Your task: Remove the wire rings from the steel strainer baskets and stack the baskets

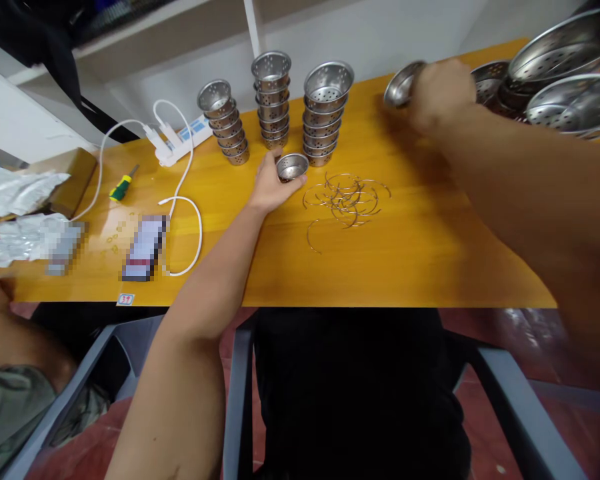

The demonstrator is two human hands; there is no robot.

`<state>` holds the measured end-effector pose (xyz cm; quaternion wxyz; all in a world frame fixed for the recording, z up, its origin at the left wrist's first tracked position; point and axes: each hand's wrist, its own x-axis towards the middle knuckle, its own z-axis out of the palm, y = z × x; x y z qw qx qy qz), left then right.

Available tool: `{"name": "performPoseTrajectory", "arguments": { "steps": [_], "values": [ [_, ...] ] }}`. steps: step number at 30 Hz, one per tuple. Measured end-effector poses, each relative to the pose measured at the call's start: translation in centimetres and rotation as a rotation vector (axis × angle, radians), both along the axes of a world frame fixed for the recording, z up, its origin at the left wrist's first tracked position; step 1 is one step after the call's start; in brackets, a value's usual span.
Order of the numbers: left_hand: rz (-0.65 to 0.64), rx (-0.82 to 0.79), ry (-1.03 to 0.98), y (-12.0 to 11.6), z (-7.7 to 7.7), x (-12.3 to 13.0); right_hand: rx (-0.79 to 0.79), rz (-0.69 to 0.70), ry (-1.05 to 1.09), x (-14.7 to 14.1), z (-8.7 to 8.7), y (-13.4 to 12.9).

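My left hand (pixel 273 185) is closed round a small perforated metal cup (pixel 293 167) that sits upright on the table in front of the stacks. Over at the back right, my right hand (pixel 443 93) grips another metal cup (pixel 401 85), which is tilted and smeared by motion. Thin curved wire pieces (pixel 347 200) lie in a loose tangle to the right of my left hand. Behind it rise three stacks of perforated cups: a left stack (pixel 225 123), a middle stack (pixel 273 100) and a right stack (pixel 325 113).
Larger perforated bowls (pixel 565 60) stand at the far right, partly behind my right arm. On the left are a power strip (pixel 185 140) with white cables, a screwdriver (pixel 124 185), a phone (pixel 145 248) and plastic bags (pixel 25 237). Another person's arm (pixel 25 340) shows at the left.
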<state>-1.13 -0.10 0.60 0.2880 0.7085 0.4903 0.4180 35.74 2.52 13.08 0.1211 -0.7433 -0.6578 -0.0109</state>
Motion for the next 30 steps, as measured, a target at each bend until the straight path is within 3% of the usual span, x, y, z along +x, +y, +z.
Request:
{"name": "performPoseTrajectory", "arguments": {
  "steps": [3, 5, 7, 9, 12, 14, 18, 23, 27, 30],
  "values": [
    [0.03, 0.137, 0.012, -0.1, 1.1, -0.2, 0.087, -0.11, 0.053, -1.7, 2.2, -4.0],
    [0.036, 0.315, 0.01, -1.1, 2.8, 0.2, 0.212, -0.072, 0.128, -2.3, 2.8, -6.6],
    [-0.021, 0.529, 0.005, -2.5, 4.4, 1.0, 0.349, 0.07, 0.186, -2.7, 2.6, -8.9],
    [-0.137, 0.674, -0.061, -3.8, 5.2, 2.2, 0.478, 0.303, 0.254, -3.3, 1.7, -10.9],
    [-0.354, 0.584, -0.217, -4.7, 4.9, 3.6, 0.531, 0.677, 0.458, -5.3, -0.1, -13.1],
    [-0.437, 0.485, -0.261, -4.5, 4.4, 3.9, 0.446, 0.794, 0.605, -7.2, -1.3, -13.9],
    [-0.379, 0.365, -0.235, -3.4, 3.9, 3.1, 0.301, 0.812, 0.801, -10.0, -3.3, -14.3],
    [-0.26, 0.277, -0.087, -1.6, 3.1, 2.4, 0.169, 0.847, 1.075, -10.2, -4.7, -13.5],
    [-0.346, 0.297, -0.075, -1.1, 2.3, 2.2, 0.101, 0.831, 1.241, -9.5, -4.5, -13.0],
    [-0.387, 0.305, -0.053, -1.3, 2.1, 2.2, 0.111, 0.813, 1.228, -8.9, -4.2, -12.5]
  ]
}}
